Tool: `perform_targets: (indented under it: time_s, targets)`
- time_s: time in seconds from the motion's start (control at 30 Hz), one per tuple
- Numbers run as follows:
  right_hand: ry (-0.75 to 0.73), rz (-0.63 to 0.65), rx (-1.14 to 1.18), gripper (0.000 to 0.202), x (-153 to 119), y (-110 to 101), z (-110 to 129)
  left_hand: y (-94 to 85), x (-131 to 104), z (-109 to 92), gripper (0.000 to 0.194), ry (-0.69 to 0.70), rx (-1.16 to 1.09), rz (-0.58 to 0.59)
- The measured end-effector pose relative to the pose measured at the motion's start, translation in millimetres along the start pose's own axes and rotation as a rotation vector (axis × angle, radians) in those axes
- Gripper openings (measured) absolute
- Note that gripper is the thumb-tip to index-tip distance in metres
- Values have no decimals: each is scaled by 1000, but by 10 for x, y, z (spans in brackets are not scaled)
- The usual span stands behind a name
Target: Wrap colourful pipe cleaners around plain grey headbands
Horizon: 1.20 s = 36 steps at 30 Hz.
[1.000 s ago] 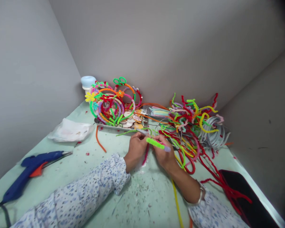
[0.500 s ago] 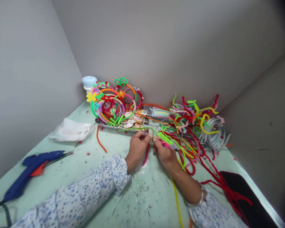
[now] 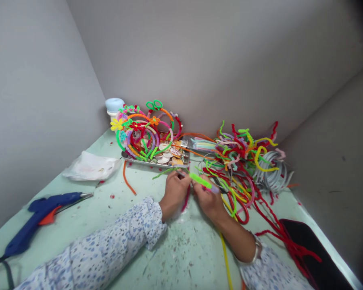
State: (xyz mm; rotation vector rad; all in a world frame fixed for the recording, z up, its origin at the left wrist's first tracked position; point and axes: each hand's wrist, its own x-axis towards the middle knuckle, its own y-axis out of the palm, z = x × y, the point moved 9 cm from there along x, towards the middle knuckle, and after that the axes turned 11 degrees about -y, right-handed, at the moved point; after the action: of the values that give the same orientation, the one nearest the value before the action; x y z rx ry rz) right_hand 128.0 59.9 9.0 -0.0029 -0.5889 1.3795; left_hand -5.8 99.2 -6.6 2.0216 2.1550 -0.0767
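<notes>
Close together above the middle of the table, my left hand [image 3: 176, 189] and my right hand [image 3: 208, 201] both have their fingers pinched. Between and over them is a headband [image 3: 201, 180], seen nearly edge-on, wrapped in bright green, pink and lavender fuzzy pipe cleaner. A bare grey part of it shows by my left fingers. The exact grip of each hand is partly hidden. From behind my left hand a thin green pipe cleaner [image 3: 162, 174] sticks out to the left. A dark pink pipe cleaner [image 3: 186, 199] shows below, between the hands.
Finished-looking pipe cleaner headbands [image 3: 139, 117] stand in a metal tray [image 3: 154, 164] of flat decorated pieces. At right lie tangled pipe cleaners [image 3: 242, 145], grey bare bands [image 3: 270, 173] and a black phone [image 3: 314, 249]. Leftward are a blue glue gun [image 3: 45, 209] and a white plastic packet [image 3: 92, 166].
The green wrapped part of the headband has shifted left and up toward my left fingers. The green strand that arched over my hands now shows only left of my left hand.
</notes>
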Motion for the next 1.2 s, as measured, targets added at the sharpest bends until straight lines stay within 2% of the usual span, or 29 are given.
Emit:
perform_targets:
  time_s: [0.13,0.23,0.4,0.67,0.97,1.2]
  targets:
    - [201,-18,164,22,1,10,-168,93,-76,-75,12,11,-31,100]
    - [288,-61,316,20,0,11,-247,142,-124,-162,11,54,-88,173]
    - [317,-78,491,14,26,47,-332,131,-120,-177,8,15,-142,171]
    - [313,-29,537,14,32,92,-354,199,-155,-174,15,-7,-47,248]
    - [301,-52,460,14,15,55,-323,151,-191,-301,25,244,234,174]
    - [297,-40,335,20,-8,26,-327,145,-193,-335,24,339,457,72]
